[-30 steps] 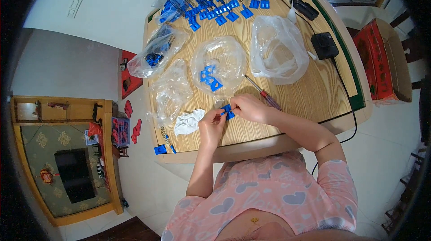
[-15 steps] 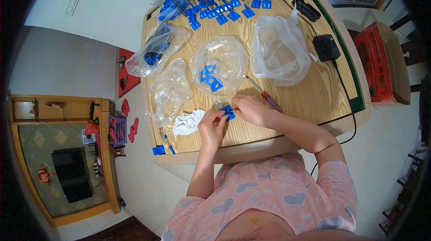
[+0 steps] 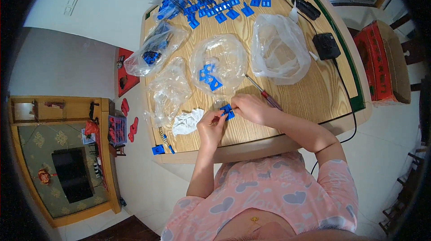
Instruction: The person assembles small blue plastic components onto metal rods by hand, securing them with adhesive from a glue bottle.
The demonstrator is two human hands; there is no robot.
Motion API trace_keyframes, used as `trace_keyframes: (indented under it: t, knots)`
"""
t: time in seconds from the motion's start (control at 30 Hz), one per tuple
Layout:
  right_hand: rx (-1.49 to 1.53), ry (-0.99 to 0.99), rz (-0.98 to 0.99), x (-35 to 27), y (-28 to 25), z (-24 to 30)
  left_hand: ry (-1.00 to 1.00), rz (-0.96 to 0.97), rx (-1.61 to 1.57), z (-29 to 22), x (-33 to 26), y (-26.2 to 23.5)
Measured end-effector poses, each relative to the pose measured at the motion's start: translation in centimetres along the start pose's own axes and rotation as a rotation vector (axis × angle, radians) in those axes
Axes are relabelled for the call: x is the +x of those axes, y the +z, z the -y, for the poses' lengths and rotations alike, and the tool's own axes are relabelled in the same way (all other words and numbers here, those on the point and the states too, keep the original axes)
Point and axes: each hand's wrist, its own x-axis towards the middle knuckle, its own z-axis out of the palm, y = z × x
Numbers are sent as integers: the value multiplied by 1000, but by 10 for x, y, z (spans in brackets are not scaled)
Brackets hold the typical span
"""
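Note:
Close to the table's front edge, a small blue plastic piece point(image 3: 227, 111) lies between my hands. My left hand point(image 3: 212, 125) pinches its left side with thumb and fingers. From the right, my right hand point(image 3: 248, 107) has its fingers closed at the piece's other side; whether it also grips something smaller there is hidden. Beyond them, several flat blue parts point(image 3: 209, 78) lie in an opened clear plastic bag point(image 3: 226, 45). A screwdriver point(image 3: 266, 93) with a red handle rests just past my right hand. A crumpled white cloth point(image 3: 187, 122) is beside my left hand.
Rows of blue pieces with springs point(image 3: 220, 5) stand along the far edge. A translucent bag point(image 3: 280, 50) sits to the right, near a black power adapter point(image 3: 326, 46) with its cable. More plastic bags point(image 3: 168, 90) cover the left side. One sprung piece point(image 3: 158, 149) lies at the front-left corner.
Almost nothing differs. Both hands stay at the blue piece, and the whole view has shifted very slightly.

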Motion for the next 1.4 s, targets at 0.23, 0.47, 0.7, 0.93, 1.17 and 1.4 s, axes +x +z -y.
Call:
trace_keyframes:
  t: [0.23,0.47,0.7,0.93,1.17,1.4]
  knots:
    - [38,-26,11,3,1,0,-5,-14,20,20,0,-1]
    - [17,31,17,1,-3,9,157,-36,136,5,3,-5]
    - [-8,28,-16,0,2,8,203,128,326,-16,15,-19]
    - [-125,-9,-9,0,-1,7,262,275,421,-31,32,-19]
    - [-178,30,16,-1,-4,8,239,254,354,-30,32,-14]
    - [-170,-1,19,-1,3,1,233,267,334,-29,33,-14]
